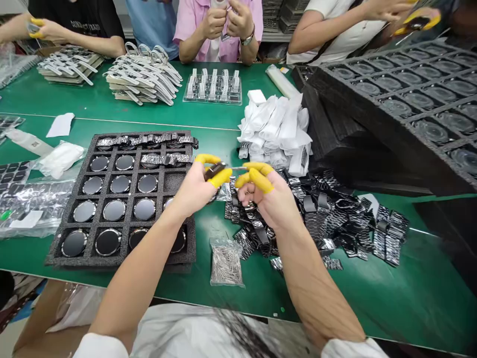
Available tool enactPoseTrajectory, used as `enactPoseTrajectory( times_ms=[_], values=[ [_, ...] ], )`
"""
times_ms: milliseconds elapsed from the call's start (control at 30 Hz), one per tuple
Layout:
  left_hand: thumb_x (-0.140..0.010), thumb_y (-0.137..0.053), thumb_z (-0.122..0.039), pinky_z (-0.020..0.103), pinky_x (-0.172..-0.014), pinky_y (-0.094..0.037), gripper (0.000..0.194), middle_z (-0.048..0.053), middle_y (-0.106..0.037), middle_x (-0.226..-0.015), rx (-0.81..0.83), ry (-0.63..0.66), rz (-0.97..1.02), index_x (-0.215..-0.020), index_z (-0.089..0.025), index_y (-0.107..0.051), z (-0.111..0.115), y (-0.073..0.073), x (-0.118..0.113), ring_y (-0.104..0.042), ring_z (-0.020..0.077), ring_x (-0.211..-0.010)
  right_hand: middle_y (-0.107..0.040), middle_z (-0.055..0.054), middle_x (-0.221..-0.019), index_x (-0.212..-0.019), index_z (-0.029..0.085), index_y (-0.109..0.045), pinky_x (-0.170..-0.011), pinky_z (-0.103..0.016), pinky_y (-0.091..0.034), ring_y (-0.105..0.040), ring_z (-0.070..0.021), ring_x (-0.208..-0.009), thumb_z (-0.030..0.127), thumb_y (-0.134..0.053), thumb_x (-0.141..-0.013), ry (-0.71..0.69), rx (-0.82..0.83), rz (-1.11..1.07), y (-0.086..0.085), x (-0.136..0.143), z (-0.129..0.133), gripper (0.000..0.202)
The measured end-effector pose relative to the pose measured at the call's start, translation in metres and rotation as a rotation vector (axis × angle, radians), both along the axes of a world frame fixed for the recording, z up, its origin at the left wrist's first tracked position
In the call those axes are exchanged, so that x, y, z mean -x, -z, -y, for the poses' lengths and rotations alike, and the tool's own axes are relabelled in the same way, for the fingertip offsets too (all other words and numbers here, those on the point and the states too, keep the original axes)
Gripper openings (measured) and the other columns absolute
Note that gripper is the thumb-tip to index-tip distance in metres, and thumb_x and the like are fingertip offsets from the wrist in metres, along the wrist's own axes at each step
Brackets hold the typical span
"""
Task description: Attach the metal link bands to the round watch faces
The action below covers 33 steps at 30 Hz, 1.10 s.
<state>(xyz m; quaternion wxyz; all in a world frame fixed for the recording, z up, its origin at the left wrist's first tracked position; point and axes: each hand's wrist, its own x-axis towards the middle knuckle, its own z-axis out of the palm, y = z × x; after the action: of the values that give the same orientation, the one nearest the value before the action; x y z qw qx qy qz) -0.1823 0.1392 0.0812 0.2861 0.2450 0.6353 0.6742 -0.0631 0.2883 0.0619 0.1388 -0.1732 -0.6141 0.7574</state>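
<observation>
My left hand [199,186], with yellow finger covers on its thumb and forefinger, pinches a dark watch case [215,170] held edge-on. My right hand [266,191], also in yellow finger covers, is closed in a pinch just to the right. A thin metal pin [239,168] reaches from its fingertips toward the watch case; whether it touches the case I cannot tell. Under my hands lie a clear bag of small metal pins [226,263] and a heap of black metal link watch bands [324,214]. A grey foam tray [100,182] with round watches in its compartments sits beneath my left forearm.
Wrapped white bundles [278,127] lie beyond my right hand. Stacked black foam trays [335,134] rise at the right. Across the green table [149,112] are piles of white straps [143,74] and a clear rack [213,92]. Several co-workers sit opposite.
</observation>
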Motion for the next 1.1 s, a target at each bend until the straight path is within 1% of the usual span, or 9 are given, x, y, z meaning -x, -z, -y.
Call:
enactPoseTrajectory(
  times_ms=[200,300,467,567,667,800,867,1000,1100],
  values=[
    [-0.078,-0.088,-0.048,0.023,-0.043,-0.024,0.043,0.001,-0.072,-0.084,-0.21,-0.195,0.173,-0.095,-0.018,-0.062,0.01,-0.019,0.012,-0.036,0.0036,-0.046,-0.075,-0.012,-0.092,-0.091,0.019,-0.067,-0.065,-0.034,-0.051,-0.072,-0.0272,-0.083,0.017,-0.064,-0.094,-0.581,-1.211,0.618,0.016,-0.041,0.04,0.005],
    [-0.073,-0.091,-0.051,0.023,-0.043,-0.024,0.045,0.001,-0.072,-0.082,-0.224,-0.153,0.174,-0.093,-0.017,-0.068,0.013,-0.021,0.011,-0.034,0.0033,-0.046,-0.075,-0.021,-0.106,-0.096,0.017,-0.071,-0.064,-0.037,-0.056,-0.072,-0.0361,-0.102,0.005,-0.06,-0.09,-0.634,-1.485,0.706,0.021,-0.044,0.065,0.018],
    [-0.075,-0.09,-0.039,0.022,-0.048,-0.035,0.043,0.003,-0.076,-0.09,-0.184,-0.128,0.151,-0.109,-0.018,-0.075,0.013,-0.016,0.009,-0.048,0.0057,-0.054,-0.075,-0.024,-0.098,-0.09,0.017,-0.072,-0.062,-0.039,-0.055,-0.072,-0.0396,-0.096,-0.01,-0.057,-0.079,-0.587,-1.53,0.684,0.033,-0.035,0.078,0.032],
    [-0.077,-0.085,-0.024,0.025,-0.075,-0.056,0.039,0.006,-0.079,-0.111,-0.212,-0.131,0.076,-0.114,-0.019,-0.073,0.009,-0.011,0.009,-0.07,0.0141,-0.087,-0.075,-0.025,-0.094,-0.086,0.016,-0.071,-0.062,-0.039,-0.054,-0.074,-0.0396,-0.09,-0.009,-0.063,-0.074,-0.636,-1.519,0.661,0.035,-0.03,0.074,0.029],
    [-0.078,-0.08,-0.017,0.033,-0.097,-0.059,0.038,0.006,-0.078,-0.119,-0.204,-0.077,-0.023,-0.116,-0.018,-0.072,0.007,-0.008,0.007,-0.073,0.0196,-0.109,-0.076,-0.025,-0.092,-0.082,0.015,-0.069,-0.062,-0.039,-0.052,-0.075,-0.0388,-0.086,-0.005,-0.065,-0.076,-0.687,-1.504,0.623,0.033,-0.026,0.069,0.022],
    [-0.084,-0.076,-0.019,0.036,-0.098,-0.06,0.038,0.008,-0.078,-0.121,-0.097,0.059,-0.112,-0.121,-0.018,-0.07,0.007,-0.007,0.001,-0.073,0.0217,-0.109,-0.075,-0.018,-0.089,-0.079,0.019,-0.064,-0.059,-0.038,-0.045,-0.072,-0.0314,-0.073,0.002,-0.063,-0.079,-0.668,-1.477,0.559,0.022,-0.02,0.052,0.018],
    [-0.085,-0.074,-0.02,0.036,-0.096,-0.06,0.041,0.009,-0.077,-0.121,-0.04,0.088,-0.163,-0.126,-0.018,-0.069,0.009,-0.005,0.0,-0.073,0.0221,-0.107,-0.072,-0.011,-0.087,-0.082,0.021,-0.061,-0.059,-0.036,-0.045,-0.068,-0.0248,-0.068,0.008,-0.06,-0.084,-0.473,-1.367,0.425,0.014,-0.015,0.036,0.014],
    [-0.088,-0.074,-0.023,0.038,-0.091,-0.06,0.043,0.01,-0.077,-0.12,0.099,0.059,-0.331,-0.13,-0.02,-0.069,0.011,-0.003,-0.001,-0.073,0.024,-0.102,-0.062,-0.002,-0.08,-0.087,0.025,-0.057,-0.064,-0.032,-0.048,-0.059,-0.0189,-0.069,0.02,-0.058,-0.096,0.254,-0.961,-0.134,-0.003,0.0,0.01,0.01],
    [-0.089,-0.073,-0.024,0.038,-0.09,-0.06,0.041,0.01,-0.078,-0.119,0.129,0.079,-0.401,-0.129,-0.02,-0.07,0.011,-0.003,-0.001,-0.074,0.0245,-0.101,-0.064,-0.003,-0.087,-0.093,0.027,-0.059,-0.071,-0.036,-0.054,-0.064,-0.0215,-0.079,0.028,-0.06,-0.101,0.5,-0.846,-0.425,-0.007,0.013,0.009,0.008]
  ],
)
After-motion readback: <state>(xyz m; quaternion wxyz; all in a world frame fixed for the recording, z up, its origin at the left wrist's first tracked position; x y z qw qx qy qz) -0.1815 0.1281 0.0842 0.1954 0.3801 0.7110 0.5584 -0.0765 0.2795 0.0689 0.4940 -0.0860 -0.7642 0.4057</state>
